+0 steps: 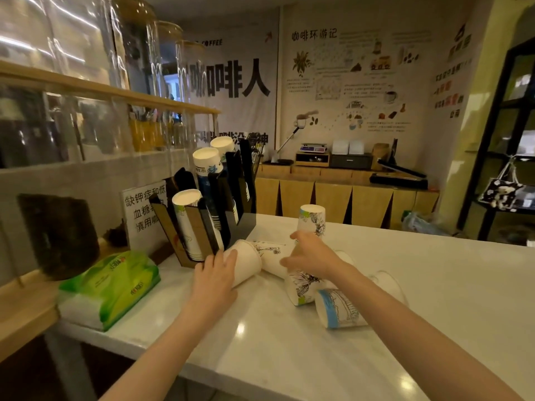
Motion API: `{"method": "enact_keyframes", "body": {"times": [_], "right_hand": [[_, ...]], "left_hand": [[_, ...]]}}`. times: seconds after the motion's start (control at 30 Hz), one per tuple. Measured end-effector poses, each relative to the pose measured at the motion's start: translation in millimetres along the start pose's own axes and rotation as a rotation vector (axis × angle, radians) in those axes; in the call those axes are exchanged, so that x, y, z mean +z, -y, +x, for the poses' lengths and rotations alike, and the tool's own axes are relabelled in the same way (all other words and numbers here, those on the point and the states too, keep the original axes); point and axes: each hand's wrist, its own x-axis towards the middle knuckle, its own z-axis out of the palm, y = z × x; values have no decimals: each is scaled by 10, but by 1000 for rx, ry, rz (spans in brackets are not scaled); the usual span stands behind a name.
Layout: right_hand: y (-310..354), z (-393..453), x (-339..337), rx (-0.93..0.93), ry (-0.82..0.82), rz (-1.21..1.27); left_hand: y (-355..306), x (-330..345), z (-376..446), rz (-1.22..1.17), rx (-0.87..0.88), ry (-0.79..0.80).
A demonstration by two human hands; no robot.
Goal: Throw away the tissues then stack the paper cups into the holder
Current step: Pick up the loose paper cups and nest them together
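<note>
1. The left hand [215, 273] has its grip curled around a plain white cup [246, 263] lying on the white worktop [434, 299], just near the cup holder [202, 209].
2. The right hand [311, 254] rests with fingers spread on another lying cup [273, 260]; whether it has hold of it cannot be told.
3. More cups lie near right; one cup [311, 219] stands upside down farther off.
4. The far wall banner [231, 79] reads "COFFEE" and "咖啡人".

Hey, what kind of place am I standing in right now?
Most likely a coffee shop's service counter: a cup holder stacked with paper cups, a wall poster illustrating coffee, and loose paper cups on the white counter.
</note>
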Motion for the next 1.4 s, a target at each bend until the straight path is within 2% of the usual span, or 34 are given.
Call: {"method": "enact_keyframes", "body": {"times": [0.1,0.2,0.3,0.37,0.47,0.57,0.77,0.93,1.07,1.13,1.23,1.4], "right_hand": [[-36,104,64,-18,30,-142],[-63,190,119,-35,84,-238],[-40,261,170,-46,84,-334],[-17,283,201,-76,65,-460],[2,307,213,-111,39,-548],[39,344,171,-112,24,-459],[222,404,-16,-233,-192,-339],[413,391,-481,-363,-405,-115],[564,333,-820,-431,-496,128],[644,306,-931,-438,-473,177],[753,292,-1022,-440,-320,182],[934,327,-824,-476,-102,21]], "left_hand": [[75,36,-23,-146,-39,-127],[40,-10,-103,-453,-99,-278],[-63,-65,-75,-793,-249,-306],[-121,-10,-24,-928,-340,-296],[-202,131,11,-984,-399,-265],[-251,213,27,-1013,-396,-244],[-176,271,52,-1081,-377,-247],[-175,278,43,-1128,-370,-219],[-191,273,51,-1144,-357,-190],[-197,271,49,-1160,-357,-177],[-197,272,39,-1182,-349,-166],[-198,284,30,-1175,-346,-151]]}}
